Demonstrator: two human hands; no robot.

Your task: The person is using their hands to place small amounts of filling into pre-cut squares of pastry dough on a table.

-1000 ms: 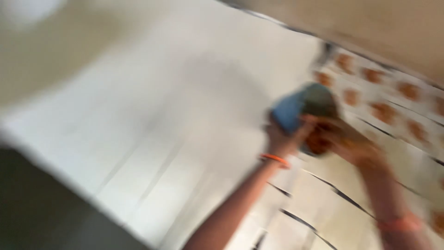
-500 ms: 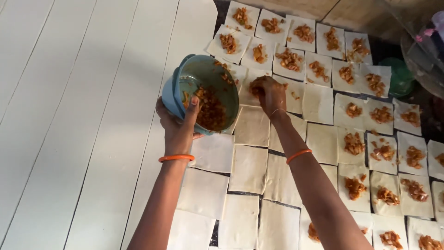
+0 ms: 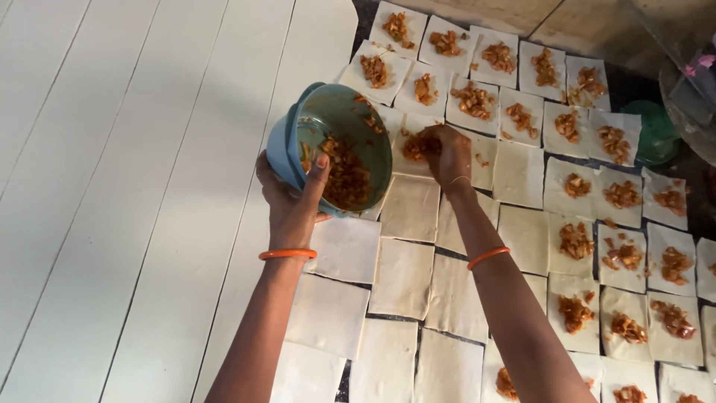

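Note:
My left hand (image 3: 292,200) grips a blue bowl (image 3: 283,145) by its rim, tilted toward the right, with brown-orange chopped filling (image 3: 347,173) inside. My right hand (image 3: 446,153) is bunched on a lump of filling (image 3: 416,145), pressing it onto a square dough sheet (image 3: 412,154) right beside the bowl. Both wrists wear an orange bangle. Rows of pale dough squares cover the dark surface; those at the top and right carry filling (image 3: 474,98), those below my arms, such as one bare square (image 3: 403,277), are plain.
Long white dough strips (image 3: 134,186) lie side by side across the left half. A green round container (image 3: 656,130) sits at the upper right, next to a clear plastic bag (image 3: 690,82). A tan surface (image 3: 589,22) runs along the top edge.
The view has steadied from a blur. My right hand has come out by the bowl and now sets filling down on a square beside it; the bowl stays tilted in my left hand.

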